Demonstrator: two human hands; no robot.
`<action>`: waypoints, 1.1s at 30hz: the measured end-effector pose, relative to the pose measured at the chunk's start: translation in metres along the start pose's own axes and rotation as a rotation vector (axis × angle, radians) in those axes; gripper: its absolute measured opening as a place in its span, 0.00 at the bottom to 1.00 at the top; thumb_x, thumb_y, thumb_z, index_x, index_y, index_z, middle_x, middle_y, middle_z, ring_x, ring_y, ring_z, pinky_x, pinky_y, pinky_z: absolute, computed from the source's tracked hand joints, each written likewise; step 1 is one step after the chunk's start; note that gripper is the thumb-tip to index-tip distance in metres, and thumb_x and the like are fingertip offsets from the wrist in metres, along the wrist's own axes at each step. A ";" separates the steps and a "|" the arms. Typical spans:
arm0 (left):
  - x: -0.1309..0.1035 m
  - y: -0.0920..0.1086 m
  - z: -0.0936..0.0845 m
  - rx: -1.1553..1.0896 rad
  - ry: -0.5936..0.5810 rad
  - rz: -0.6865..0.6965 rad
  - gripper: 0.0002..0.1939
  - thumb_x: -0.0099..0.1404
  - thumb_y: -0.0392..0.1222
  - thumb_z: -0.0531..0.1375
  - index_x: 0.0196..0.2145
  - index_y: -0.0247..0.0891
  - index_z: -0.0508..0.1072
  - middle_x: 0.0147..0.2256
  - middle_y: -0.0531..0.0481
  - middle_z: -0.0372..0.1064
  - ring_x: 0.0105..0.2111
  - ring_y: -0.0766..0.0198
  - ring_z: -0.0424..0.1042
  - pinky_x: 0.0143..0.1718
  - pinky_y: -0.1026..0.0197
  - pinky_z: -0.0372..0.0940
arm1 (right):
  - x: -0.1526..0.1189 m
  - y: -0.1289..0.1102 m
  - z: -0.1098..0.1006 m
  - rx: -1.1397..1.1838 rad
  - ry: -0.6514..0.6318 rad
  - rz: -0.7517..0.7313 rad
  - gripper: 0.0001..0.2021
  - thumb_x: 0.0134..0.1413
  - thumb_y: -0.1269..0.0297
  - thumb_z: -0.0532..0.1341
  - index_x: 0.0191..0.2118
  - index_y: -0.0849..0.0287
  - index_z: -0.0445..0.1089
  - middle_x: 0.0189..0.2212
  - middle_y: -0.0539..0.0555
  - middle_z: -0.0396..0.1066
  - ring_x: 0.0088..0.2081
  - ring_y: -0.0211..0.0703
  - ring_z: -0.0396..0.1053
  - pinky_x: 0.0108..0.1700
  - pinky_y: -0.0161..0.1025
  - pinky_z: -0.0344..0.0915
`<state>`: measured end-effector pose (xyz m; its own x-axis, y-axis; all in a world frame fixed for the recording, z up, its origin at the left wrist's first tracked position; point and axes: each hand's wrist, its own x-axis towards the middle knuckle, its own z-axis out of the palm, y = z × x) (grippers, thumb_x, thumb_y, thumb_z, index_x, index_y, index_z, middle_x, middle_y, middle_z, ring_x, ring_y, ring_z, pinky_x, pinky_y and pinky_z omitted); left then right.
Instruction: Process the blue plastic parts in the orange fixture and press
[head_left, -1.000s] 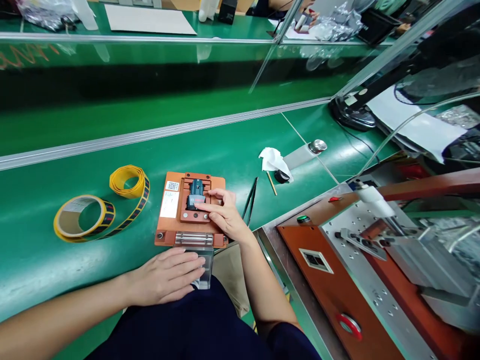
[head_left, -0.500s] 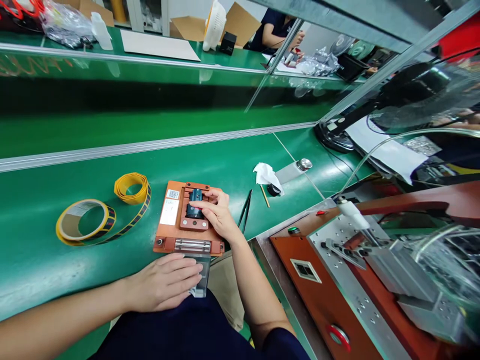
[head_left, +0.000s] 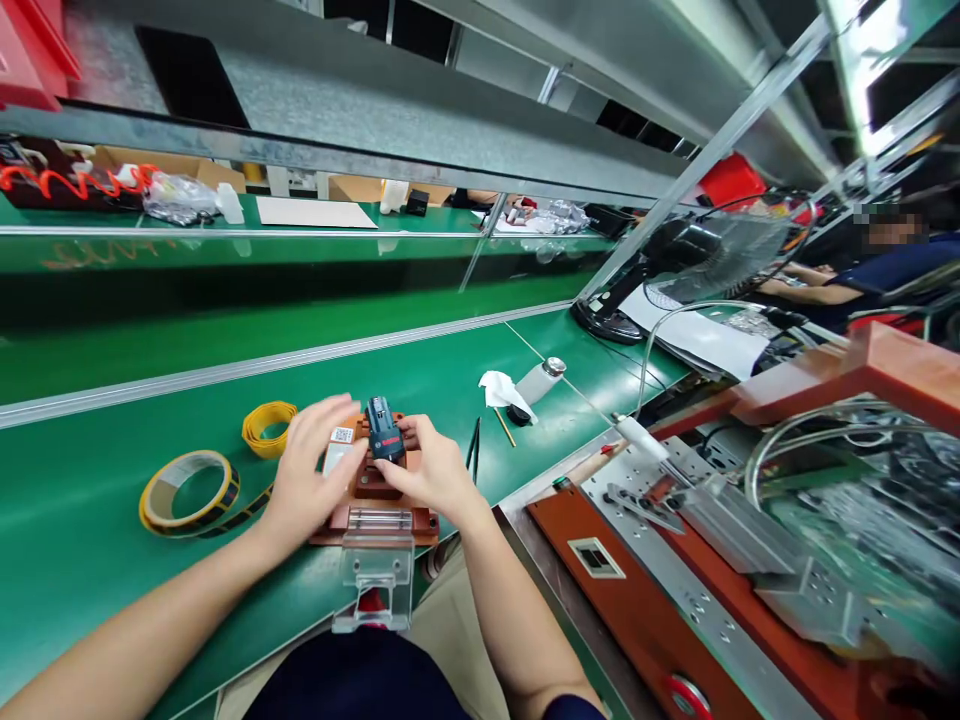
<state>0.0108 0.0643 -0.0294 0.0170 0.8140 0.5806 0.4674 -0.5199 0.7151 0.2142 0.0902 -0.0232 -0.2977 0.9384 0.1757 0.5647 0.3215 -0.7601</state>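
Note:
A dark blue-grey battery-like block (head_left: 385, 430) with red lettering is tilted above the orange-brown fixture (head_left: 424, 527). My right hand (head_left: 435, 470) pinches its lower right side between thumb and fingers. On the block's left, my left hand (head_left: 311, 475) is spread over the fixture's label side, its thumb near the block and holding nothing. The clear hinged cover (head_left: 405, 585) hangs down from the fixture's near edge. Left of the fixture lie a yellow-edged tape roll (head_left: 161, 500) and a smaller yellow coil (head_left: 259, 430).
Black tweezers (head_left: 474, 448), a wooden stick (head_left: 505, 428), white tissue (head_left: 495, 388) and a metal-capped bottle (head_left: 540, 380) lie to the right. A brown and metal machine (head_left: 637, 590) fills the lower right. A black fan (head_left: 615, 325) stands behind; another person sits at far right.
My left hand has moved up from the clear cover to beside the block. The block has been lifted and tilted out of the fixture's recess by my right hand. The view has tipped upward.

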 end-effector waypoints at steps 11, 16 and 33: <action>0.045 0.018 0.019 -0.803 -0.143 -0.537 0.21 0.55 0.49 0.74 0.44 0.38 0.81 0.46 0.42 0.79 0.43 0.56 0.78 0.46 0.58 0.73 | -0.021 -0.019 -0.007 0.673 -0.024 0.151 0.17 0.58 0.49 0.64 0.44 0.55 0.67 0.31 0.49 0.71 0.26 0.37 0.67 0.28 0.35 0.65; 0.041 0.019 0.019 -0.841 -0.174 -0.535 0.20 0.56 0.48 0.74 0.44 0.39 0.82 0.47 0.42 0.79 0.45 0.55 0.77 0.49 0.57 0.72 | -0.015 -0.020 0.014 1.055 0.003 0.272 0.19 0.55 0.48 0.65 0.35 0.54 0.58 0.22 0.40 0.56 0.18 0.28 0.42 0.19 0.27 0.38; 0.043 0.016 0.027 -0.335 0.009 -0.475 0.18 0.68 0.54 0.59 0.27 0.40 0.67 0.25 0.57 0.59 0.27 0.66 0.59 0.30 0.63 0.56 | -0.016 -0.038 0.035 1.132 -0.128 0.507 0.31 0.55 0.29 0.57 0.40 0.56 0.64 0.24 0.50 0.64 0.20 0.33 0.51 0.18 0.30 0.37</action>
<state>0.0432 0.0978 -0.0035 -0.1347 0.9765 0.1680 0.1164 -0.1527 0.9814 0.1700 0.0585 -0.0190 -0.3484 0.8851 -0.3085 -0.3231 -0.4224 -0.8468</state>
